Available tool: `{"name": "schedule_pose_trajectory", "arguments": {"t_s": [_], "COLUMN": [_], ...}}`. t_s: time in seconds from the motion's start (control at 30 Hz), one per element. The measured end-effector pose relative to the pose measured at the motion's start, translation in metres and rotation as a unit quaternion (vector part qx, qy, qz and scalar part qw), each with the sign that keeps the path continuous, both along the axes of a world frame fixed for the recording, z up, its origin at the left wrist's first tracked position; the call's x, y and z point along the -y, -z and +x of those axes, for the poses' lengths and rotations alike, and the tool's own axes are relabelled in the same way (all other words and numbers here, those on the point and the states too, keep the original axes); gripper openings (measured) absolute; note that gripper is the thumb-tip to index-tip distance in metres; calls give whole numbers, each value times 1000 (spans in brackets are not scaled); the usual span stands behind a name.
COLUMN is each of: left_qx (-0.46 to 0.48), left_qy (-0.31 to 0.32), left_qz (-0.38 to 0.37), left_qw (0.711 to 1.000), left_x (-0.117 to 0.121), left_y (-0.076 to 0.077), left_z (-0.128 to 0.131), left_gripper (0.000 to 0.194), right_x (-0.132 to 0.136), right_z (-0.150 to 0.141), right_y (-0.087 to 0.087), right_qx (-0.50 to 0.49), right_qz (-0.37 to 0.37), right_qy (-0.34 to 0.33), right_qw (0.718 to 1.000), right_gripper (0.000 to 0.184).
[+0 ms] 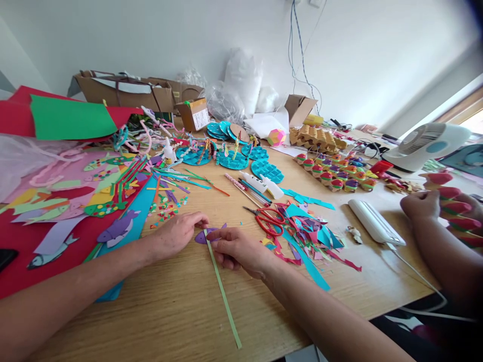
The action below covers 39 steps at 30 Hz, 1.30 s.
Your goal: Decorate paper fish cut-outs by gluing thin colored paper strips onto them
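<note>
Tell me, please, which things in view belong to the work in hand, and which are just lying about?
In the work:
purple paper fish, at the left hand and right hand
pale green strip, its end on the fish
probably red scissors

Likely just lying about:
white fan
long white device with cable
small cardboard box

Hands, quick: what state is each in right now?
Left hand: fingers curled near the green strip; grip can't be told.
Right hand: fingers at the purple fish; grip can't be told.
</note>
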<state>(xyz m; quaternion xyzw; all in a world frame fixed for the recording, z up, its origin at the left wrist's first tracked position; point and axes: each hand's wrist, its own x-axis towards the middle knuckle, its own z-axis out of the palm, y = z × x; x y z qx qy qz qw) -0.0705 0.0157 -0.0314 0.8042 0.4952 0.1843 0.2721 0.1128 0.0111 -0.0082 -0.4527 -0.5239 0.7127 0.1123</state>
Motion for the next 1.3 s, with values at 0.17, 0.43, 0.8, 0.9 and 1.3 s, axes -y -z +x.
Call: {"name": "schedule_pose_trajectory", "arguments": {"t_s": [0.17, 0.43, 0.8, 0.9, 1.3], "left_qx": [-34, -84, -48, -15, -70], "left_qy": [7, 32, 13, -35, -187], "left_qz": [32, 90, 64, 16, 87], "left_qw": [999, 992, 997, 999, 976], "left_x": [1, 9, 9, 2, -58], "left_y": [4, 8, 3, -9, -33], "left_z": [0, -3, -2, -4, -76], "left_gripper": [42, 45, 44, 39, 34], "right_x": [-1, 7, 24, 28, 34], "right_z": [-1, 3, 15, 18, 19], "right_y": [3, 5, 3, 5, -8], "right_qx": [4, -7, -12, -4, 184], "right_qz": [-2, -1, -19, 14, 428], "right_qy": [-3, -8, 13, -1, -129], "right_qw": [1000, 1000, 1000, 1000, 875], "right_gripper": [32, 30, 26, 17, 13]}}
